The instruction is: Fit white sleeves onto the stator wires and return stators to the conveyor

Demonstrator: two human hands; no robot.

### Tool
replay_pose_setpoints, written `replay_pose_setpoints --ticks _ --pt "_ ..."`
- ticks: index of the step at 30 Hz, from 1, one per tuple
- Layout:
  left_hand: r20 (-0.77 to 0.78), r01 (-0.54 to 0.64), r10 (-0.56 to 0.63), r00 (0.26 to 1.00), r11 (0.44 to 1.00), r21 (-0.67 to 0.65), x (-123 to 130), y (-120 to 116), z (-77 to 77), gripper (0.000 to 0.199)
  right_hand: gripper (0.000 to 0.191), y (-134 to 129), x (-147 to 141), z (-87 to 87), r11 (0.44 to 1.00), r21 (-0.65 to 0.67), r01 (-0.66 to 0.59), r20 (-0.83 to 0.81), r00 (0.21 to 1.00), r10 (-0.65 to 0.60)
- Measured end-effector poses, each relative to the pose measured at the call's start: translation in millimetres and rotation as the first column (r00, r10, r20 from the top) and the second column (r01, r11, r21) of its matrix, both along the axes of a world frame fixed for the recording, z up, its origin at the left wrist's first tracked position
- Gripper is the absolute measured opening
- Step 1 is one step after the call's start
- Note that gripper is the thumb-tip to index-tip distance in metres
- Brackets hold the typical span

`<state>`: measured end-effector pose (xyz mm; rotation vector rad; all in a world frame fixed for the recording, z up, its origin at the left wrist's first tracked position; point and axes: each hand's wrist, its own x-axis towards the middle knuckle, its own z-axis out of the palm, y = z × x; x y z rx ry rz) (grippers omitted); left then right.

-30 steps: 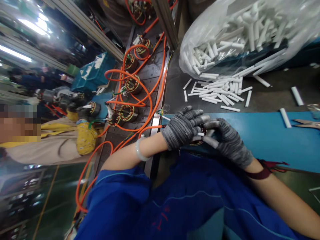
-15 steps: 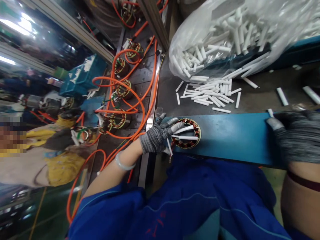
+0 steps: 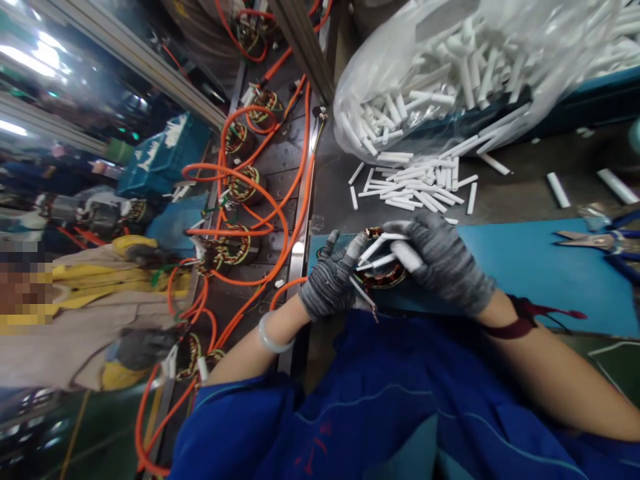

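One wound copper ring [image 3: 386, 277] sits on the blue mat [image 3: 525, 273], between the two gloved hands. Left hand [image 3: 330, 280] is part-open, fingertips at white tubes [image 3: 371, 249] that slant over the ring; grip on them cannot be told. Right hand [image 3: 443, 263] is curled, thumb and forefinger slightly apart at a tube's far end, hold likewise uncertain.

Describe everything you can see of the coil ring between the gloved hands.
The coil ring is round, with reddish, copper-like windings around a dark opening. It lies face up at the left of the blue mat. White tubes cross the opening, and a white lead sticks out on the near left. The left hand is at its left side, the right hand over its right; they hide much of it, so contact is unclear.
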<state>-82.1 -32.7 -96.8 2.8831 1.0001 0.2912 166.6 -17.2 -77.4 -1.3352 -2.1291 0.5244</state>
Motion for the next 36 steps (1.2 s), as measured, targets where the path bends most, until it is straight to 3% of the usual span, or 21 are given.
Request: replay_pose_setpoints --ticks 3,6,9,12,16,19,22,30,36 --pt "-0.045 0.018 -0.021 0.999 0.998 -0.059 -1 3 7.8 0.131 0.035 21 -6 -5.6 0.988 -0.079 -0.130 0.134 0.981 0.140" --pt "-0.104 0.057 -0.066 0.992 0.995 -0.086 -4 6 6.8 0.120 0.039 38 3 -19.7 0.977 -0.136 -0.163 0.249 0.949 0.193" --pt "-0.075 0.064 -0.062 0.995 0.998 0.021 -4 5 -0.4 0.093 0.042 43 19 -34.9 0.979 -0.121 -0.166 0.158 0.970 0.184" --pt "0.002 -0.017 0.017 1.000 0.984 0.179 3 -2 -7.4 0.075 0.041 32 33 -41.0 0.998 -0.045 -0.033 -0.047 0.998 0.031" --pt "-0.002 -0.209 0.219 0.976 0.934 0.289 24 -12 -15.3 0.072 0.038 -10 40 -28.7 0.978 0.012 0.210 -0.242 0.949 -0.200" --pt "-0.048 -0.358 0.390 0.920 0.883 0.304 41 -16 -20.0 0.072 0.030 -48 37 -18.2 0.970 0.000 0.241 -0.239 0.942 -0.234" --pt "-0.053 -0.422 0.457 0.888 0.856 0.298 52 -18 -21.9 0.070 0.024 -71 32 -18.0 0.973 0.064 0.224 -0.205 0.957 -0.206" --pt "-0.125 -0.468 0.484 0.866 0.873 0.137 51 -17 -16.2 0.074 0.021 -64 29 -21.4 0.975 0.145 0.170 -0.131 0.980 -0.151" --pt "-0.156 -0.458 0.477 0.865 0.877 0.143 52 -18 -13.8 0.074 0.024 -51 33 -6.4 0.939 0.341 -0.038 0.092 0.996 0.007"
